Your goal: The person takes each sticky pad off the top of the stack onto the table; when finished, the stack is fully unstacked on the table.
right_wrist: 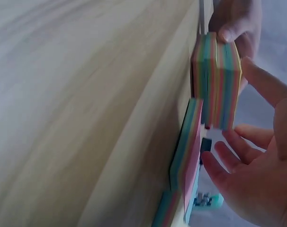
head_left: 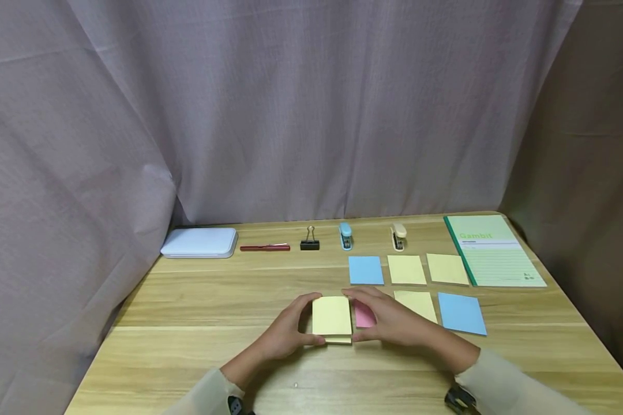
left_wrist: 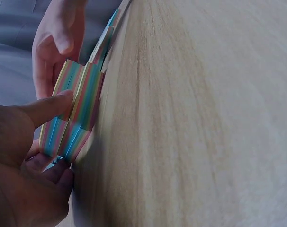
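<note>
In the head view, a stack of sticky note pads with a yellow top sheet sits near the table's middle. My left hand grips it from the left, thumb on the near side and fingers at the far side. Striped coloured edges of the stack show in the left wrist view. At the stack's right side is my right hand, thumb and fingers spread around its corners; whether they touch it is unclear. Partly hidden beneath that hand lies a pink sticky note pad.
Yellow pads and blue pads lie to the right, beside a green notebook. Along the back are a white case, a dark red pen, a black binder clip, a blue stapler and a cream stapler.
</note>
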A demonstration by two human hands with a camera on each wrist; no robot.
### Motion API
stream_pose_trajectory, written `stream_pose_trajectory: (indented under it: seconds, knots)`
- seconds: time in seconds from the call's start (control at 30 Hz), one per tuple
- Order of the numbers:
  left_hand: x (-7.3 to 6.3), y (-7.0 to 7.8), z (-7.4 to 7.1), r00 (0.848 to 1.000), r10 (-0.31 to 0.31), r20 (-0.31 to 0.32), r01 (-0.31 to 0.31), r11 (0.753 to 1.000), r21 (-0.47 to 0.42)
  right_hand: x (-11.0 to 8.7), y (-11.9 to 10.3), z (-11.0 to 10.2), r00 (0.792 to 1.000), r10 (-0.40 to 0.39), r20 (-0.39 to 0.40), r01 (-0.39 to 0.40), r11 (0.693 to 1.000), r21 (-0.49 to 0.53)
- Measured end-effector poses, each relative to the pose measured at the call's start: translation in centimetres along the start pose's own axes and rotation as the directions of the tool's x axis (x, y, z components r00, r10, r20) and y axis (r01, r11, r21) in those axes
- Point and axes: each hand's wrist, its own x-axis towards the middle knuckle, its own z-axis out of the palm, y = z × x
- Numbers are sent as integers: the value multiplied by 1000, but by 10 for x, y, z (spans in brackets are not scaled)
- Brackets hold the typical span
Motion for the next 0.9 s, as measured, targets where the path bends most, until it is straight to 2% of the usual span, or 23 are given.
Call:
stream_pose_trajectory:
  seconds: [0.2, 0.57, 0.73, 0.9]
  knots:
    - [0, 0, 0, 1000, 0, 5, 0, 1000, -2, 13, -8, 14, 999, 1, 34, -3, 999, 49]
    - [0, 0, -1, 1000, -4, 12, 4, 1000, -7, 14, -14, 18, 1000, 1, 0, -1, 1000, -14]
    - [0, -1, 0, 1000, -4, 20, 5, 999, -36, 4, -17, 13, 999, 7, -44, -8, 1000, -24]
    - [-1, 1, 0, 1000, -15, 10, 15, 1000, -26, -20, -14, 5, 997, 38, -64, -38, 999, 6]
